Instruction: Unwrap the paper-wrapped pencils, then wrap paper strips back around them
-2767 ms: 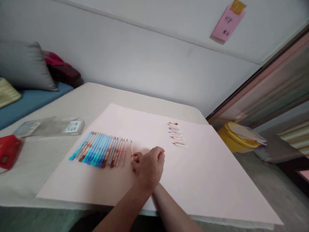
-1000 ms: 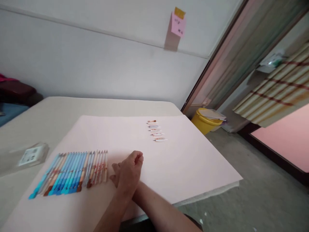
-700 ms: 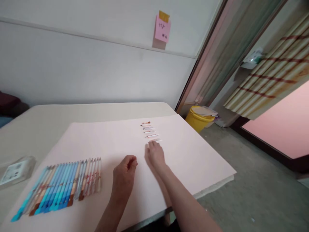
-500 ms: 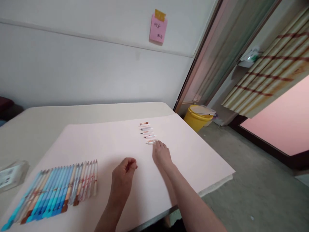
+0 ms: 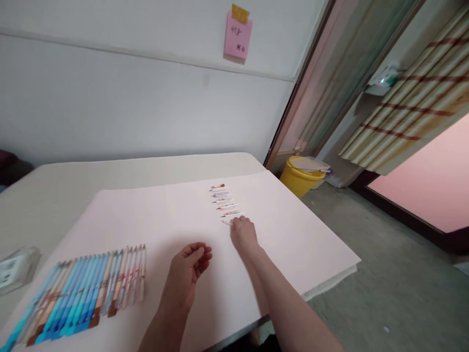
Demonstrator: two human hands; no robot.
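Observation:
My right hand (image 5: 245, 233) rests low on the pink sheet, its fingertips closed on the back end of a slim white pen (image 5: 226, 223). The pen's pointed end faces left; the rest is hidden under my fingers. Just beyond it, a column of slim white and patterned pens (image 5: 224, 201) lies spaced apart, dark tips to the left. My left hand (image 5: 188, 266) hovers over the sheet, fingers loosely curled and slightly apart, with nothing visible in it. To its left is a side-by-side row of pens (image 5: 88, 281) in blue, brown, grey and clear with red marks.
The pink sheet (image 5: 164, 210) covers much of a pale table (image 5: 73, 173). A clear-wrapped white package (image 5: 16, 269) lies at the left. A yellow bucket (image 5: 300, 181) stands beyond the right corner. On the wall hangs a pink note (image 5: 237, 36); a striped curtain (image 5: 406, 102) is at right.
My right hand has moved slightly nearer to me, and the white pen now shows at its fingertips below the column. The fingers of my left hand have loosened from a tighter curl.

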